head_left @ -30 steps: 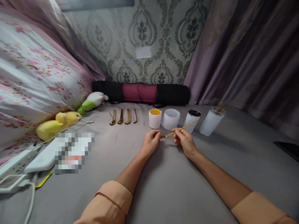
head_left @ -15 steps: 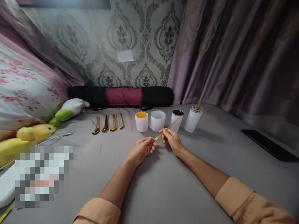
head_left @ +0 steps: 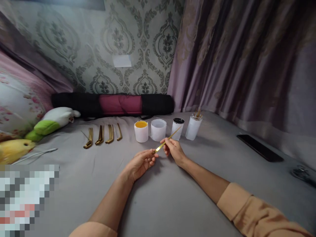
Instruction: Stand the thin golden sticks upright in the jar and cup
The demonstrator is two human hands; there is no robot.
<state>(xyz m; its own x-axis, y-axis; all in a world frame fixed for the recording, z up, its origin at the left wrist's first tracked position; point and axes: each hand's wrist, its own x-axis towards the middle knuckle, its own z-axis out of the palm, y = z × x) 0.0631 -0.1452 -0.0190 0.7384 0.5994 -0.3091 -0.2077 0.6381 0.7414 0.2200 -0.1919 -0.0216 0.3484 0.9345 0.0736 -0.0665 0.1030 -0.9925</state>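
Note:
My left hand (head_left: pixel 143 163) pinches the lower end of a slim, shiny golden strip (head_left: pixel 160 147) between thumb and fingers. Higher up, the fingertips of my right hand (head_left: pixel 174 151) are closed on the same strip, which tapers to a thin point slanting up and right. What the strip is exactly cannot be told. Just beyond my hands stand a white cup with yellow inside (head_left: pixel 141 132), an open white cup (head_left: pixel 158 130), a white cup with a black top (head_left: pixel 177 126) and a taller white bottle (head_left: pixel 193 128) holding thin brown sticks.
Bundles of bent golden strips (head_left: pixel 99 135) lie at the left on the grey sheet (head_left: pixel 158 204). Behind is a black and maroon roll (head_left: pixel 120 104). Plush toys (head_left: pixel 49 121) and a white cable (head_left: pixel 37 155) are at left, a black phone (head_left: pixel 259 147) at right.
The camera view has turned to the right, so everything sits further left in the picture. Both hands keep their hold on the golden strip, which now catches light near its lower end.

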